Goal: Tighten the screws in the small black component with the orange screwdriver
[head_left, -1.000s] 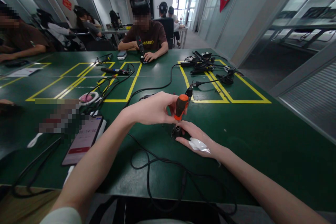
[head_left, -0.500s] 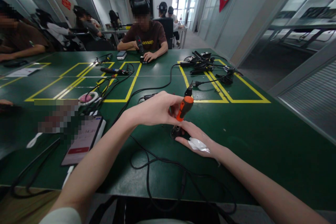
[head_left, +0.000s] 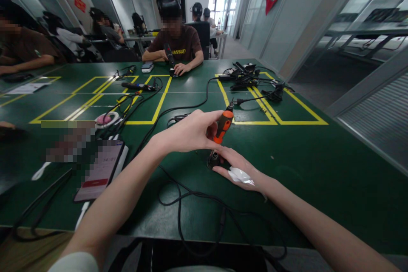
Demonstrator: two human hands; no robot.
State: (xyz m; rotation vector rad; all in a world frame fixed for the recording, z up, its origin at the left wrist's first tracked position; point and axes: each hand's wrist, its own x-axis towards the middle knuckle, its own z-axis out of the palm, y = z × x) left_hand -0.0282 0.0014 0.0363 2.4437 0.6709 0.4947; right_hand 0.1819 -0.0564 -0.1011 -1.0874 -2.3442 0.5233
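Observation:
My left hand [head_left: 191, 131] is closed around the orange and dark handle of a screwdriver [head_left: 224, 126], which stands nearly upright. Its lower end points down toward a small black round part [head_left: 213, 160] on the table. My right hand [head_left: 239, 165] has thumb and fingers closed about that part; some fingertips are hidden behind it. A shiny white plastic film [head_left: 241, 176] lies on my right hand by the thumb. Just behind the screwdriver handle, a black pointed piece [head_left: 230, 106] shows; what it belongs to is hidden.
Black cable [head_left: 188, 195] loops across the green table [head_left: 296, 153] near me. A phone [head_left: 100, 170] and a tape roll [head_left: 107, 119] lie at left. Tangled black cords and tools [head_left: 244, 76] are heaped at back right. Opposite, a co-worker [head_left: 178, 44] handles a power tool.
The screwdriver handle has turned in my left hand, so its orange stripe faces differently, and its top sits slightly lower and further left. My right hand stays in place.

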